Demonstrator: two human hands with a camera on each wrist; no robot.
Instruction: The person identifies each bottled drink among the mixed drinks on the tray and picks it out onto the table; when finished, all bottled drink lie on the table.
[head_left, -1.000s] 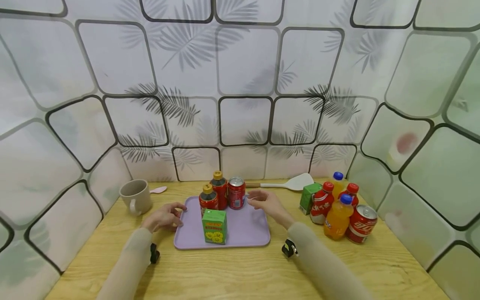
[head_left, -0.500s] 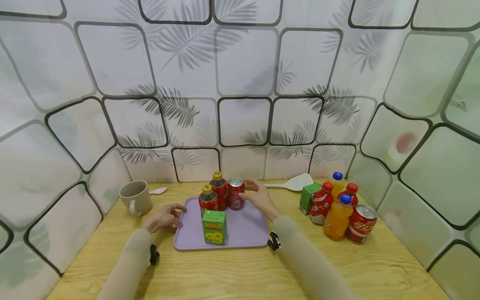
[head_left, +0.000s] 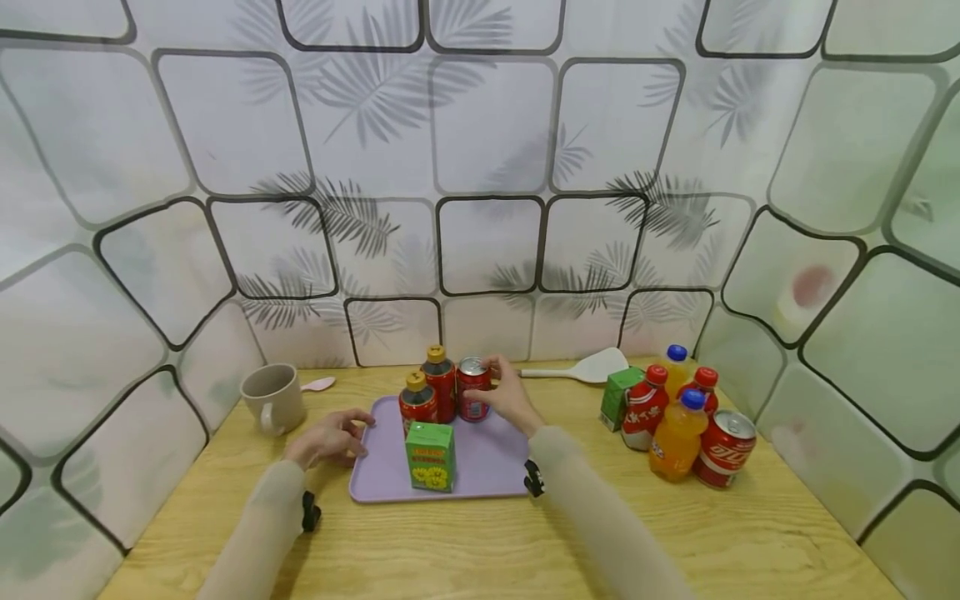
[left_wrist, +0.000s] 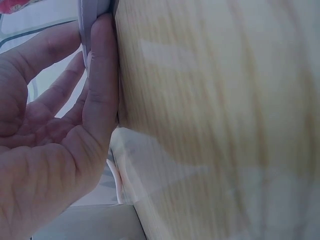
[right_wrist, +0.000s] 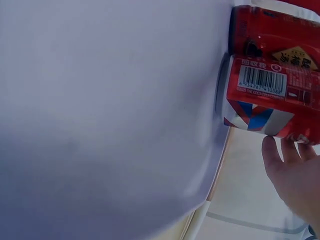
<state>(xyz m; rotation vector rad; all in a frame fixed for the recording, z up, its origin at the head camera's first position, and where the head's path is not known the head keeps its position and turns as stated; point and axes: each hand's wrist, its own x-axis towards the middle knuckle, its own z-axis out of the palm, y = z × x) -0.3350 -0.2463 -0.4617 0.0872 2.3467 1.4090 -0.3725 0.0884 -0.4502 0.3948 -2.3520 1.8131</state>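
Note:
My left hand (head_left: 330, 437) is at the left edge of a lilac tray (head_left: 487, 467). In the left wrist view, its thumb and fingers pinch the tray's rim (left_wrist: 87, 30). My right hand (head_left: 513, 400) reaches round a red soda can (head_left: 473, 412) at the tray's back, thumb in front and fingertips at the far right side. The can stands upright on the tray, and the right wrist view shows fingers (right_wrist: 272, 155) against its side. Two red bottles with yellow caps, one behind (head_left: 439, 379) and one nearer (head_left: 417, 406), and a green drink carton (head_left: 431, 458) share the tray.
To the right stand a green carton (head_left: 615, 396), red bottles (head_left: 645, 408), orange soda bottles (head_left: 677, 437) and a red can (head_left: 723, 450). A white spatula (head_left: 596, 367) lies at the back. On the left are a mug (head_left: 272, 398) and a pink spoon (head_left: 318, 384).
My right hand has moved left from beside the can to round it, thumb now across its front. The left hand stays at the tray's edge. The can and other drinks have not moved.

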